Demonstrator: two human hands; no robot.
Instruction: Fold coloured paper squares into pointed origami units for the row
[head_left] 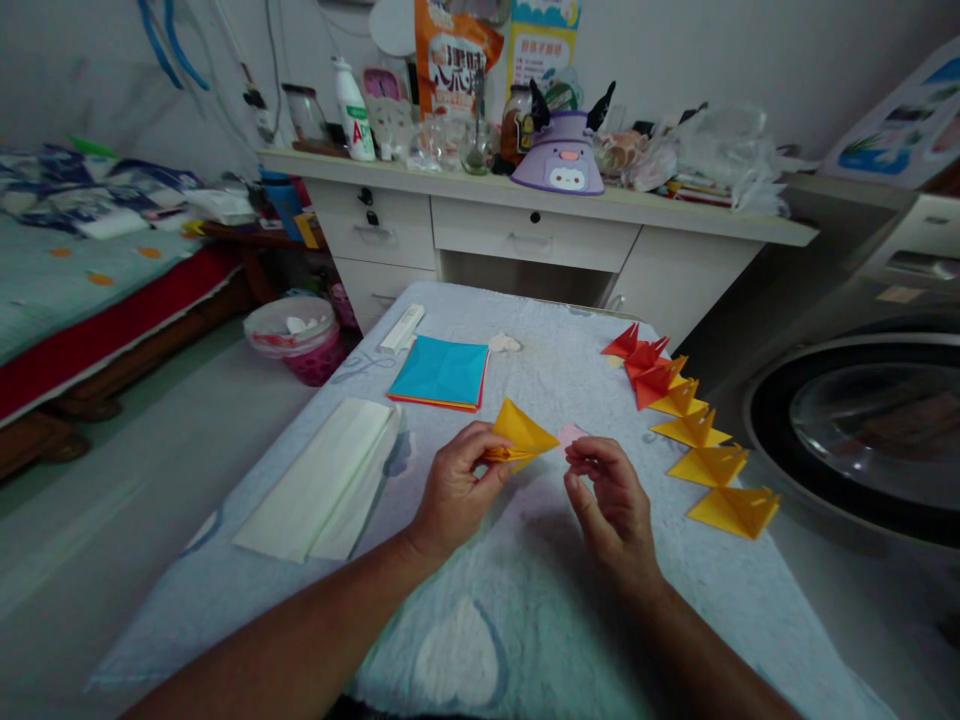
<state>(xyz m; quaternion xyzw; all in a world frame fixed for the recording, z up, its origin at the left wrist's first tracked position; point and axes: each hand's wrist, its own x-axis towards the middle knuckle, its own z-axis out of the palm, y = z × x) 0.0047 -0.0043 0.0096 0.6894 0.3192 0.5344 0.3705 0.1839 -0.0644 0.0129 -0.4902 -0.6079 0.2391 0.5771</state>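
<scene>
My left hand (456,490) pinches a folded yellow-orange paper piece (521,433) just above the cloth-covered table (525,600). Just to its right, my right hand (609,497) is curled, with its fingertips pinched near a small pink scrap (571,434); whether the fingers hold that scrap is unclear. A row of several finished folded pieces, red (643,358) at the far end and yellow (733,508) nearer, lies along the table's right side. A stack of square coloured paper with a blue top sheet (441,372) lies ahead of my hands.
A folded white cloth or paper pad (322,480) lies on the table's left. A white box (401,328) and a crumpled scrap (504,343) lie at the far end. Beyond stand a cluttered white desk (525,220), a bed (82,280) left, a pink bin (296,338), and a washing machine (862,420) right.
</scene>
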